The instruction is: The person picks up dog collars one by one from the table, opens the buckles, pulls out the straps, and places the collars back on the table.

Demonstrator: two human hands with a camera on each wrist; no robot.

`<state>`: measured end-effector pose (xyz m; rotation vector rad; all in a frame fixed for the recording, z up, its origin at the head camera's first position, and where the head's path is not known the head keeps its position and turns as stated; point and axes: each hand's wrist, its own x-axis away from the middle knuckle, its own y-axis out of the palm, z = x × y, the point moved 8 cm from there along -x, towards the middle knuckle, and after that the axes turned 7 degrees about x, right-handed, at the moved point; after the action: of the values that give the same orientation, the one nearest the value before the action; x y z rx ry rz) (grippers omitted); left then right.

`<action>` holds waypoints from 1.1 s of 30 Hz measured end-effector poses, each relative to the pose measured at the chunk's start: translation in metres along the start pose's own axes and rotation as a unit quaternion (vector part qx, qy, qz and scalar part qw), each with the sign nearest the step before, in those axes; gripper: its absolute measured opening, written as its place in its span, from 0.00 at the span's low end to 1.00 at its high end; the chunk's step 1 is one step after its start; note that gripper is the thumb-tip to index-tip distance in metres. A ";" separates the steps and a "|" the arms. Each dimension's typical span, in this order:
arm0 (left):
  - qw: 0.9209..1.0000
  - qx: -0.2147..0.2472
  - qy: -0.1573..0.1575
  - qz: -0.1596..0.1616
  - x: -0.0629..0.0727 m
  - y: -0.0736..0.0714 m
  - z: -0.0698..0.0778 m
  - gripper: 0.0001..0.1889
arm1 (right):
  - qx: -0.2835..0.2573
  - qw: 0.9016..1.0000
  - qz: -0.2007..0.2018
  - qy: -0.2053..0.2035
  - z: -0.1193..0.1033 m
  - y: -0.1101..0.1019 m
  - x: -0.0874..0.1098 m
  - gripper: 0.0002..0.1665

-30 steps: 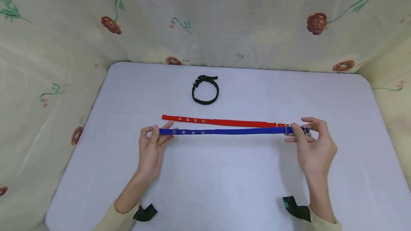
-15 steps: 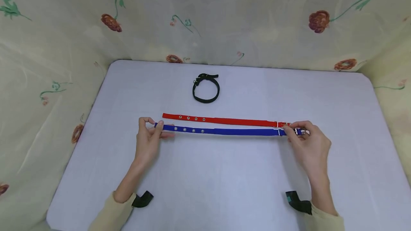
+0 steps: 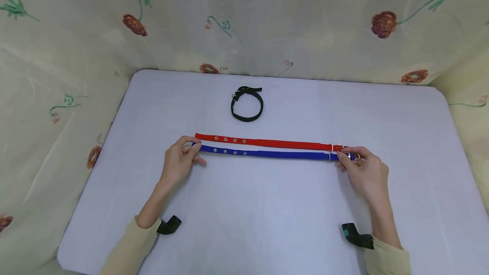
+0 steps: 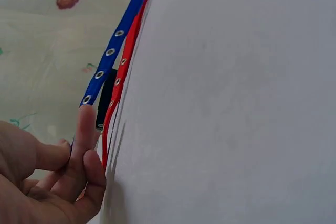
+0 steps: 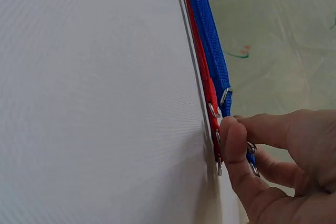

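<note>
Stretched between both hands is a blue collar (image 3: 282, 155) with metal eyelets near its left end and a buckle and ring at its right. My left hand (image 3: 177, 160) pinches the eyelet end between thumb and fingers. At the buckle end, my right hand (image 3: 364, 173) pinches the strap beside the metal loop (image 5: 226, 96). Just beyond it, a red collar (image 3: 282, 144) of the same make lies flat on the table, nearly parallel, its buckle partly hidden by my right fingers. In both wrist views the blue collar is raised off the tabletop.
A black collar (image 3: 247, 120), buckled into a ring, lies farther back on the white table (image 3: 267, 215). Flower-printed curtains (image 3: 259, 20) surround the table's back and sides. Black wrist mounts (image 3: 169, 225) stick out from the cuffs.
Both hands have moved the blue collar slightly, bringing it into line with the red collar. The right hand has shifted left. The red and black collars stay in place.
</note>
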<state>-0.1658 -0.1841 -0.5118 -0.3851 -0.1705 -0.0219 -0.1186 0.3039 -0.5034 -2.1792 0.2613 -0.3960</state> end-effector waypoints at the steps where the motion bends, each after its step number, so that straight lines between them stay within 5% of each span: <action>1: 1.000 -0.001 -0.003 -0.012 -0.002 0.000 -0.001 0.12 | 0.003 1.000 0.004 0.000 0.000 0.000 0.000 0.23; 11: 0.997 0.002 -0.057 -0.051 -0.013 0.000 -0.013 0.19 | 0.000 1.000 0.016 0.018 0.002 0.001 -0.003 0.22; 25: 0.998 -0.024 -0.042 -0.029 -0.017 0.004 -0.009 0.17 | -0.008 0.999 0.023 0.029 0.006 0.004 -0.005 0.24; 33: 0.996 -0.076 -0.030 -0.038 -0.019 0.005 -0.004 0.16 | 0.021 0.999 0.041 0.008 0.005 0.004 -0.004 0.23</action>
<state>-0.1834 -0.1812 -0.5208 -0.5320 -0.2430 -0.0987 -0.1205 0.3060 -0.5100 -2.1172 0.3479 -0.3702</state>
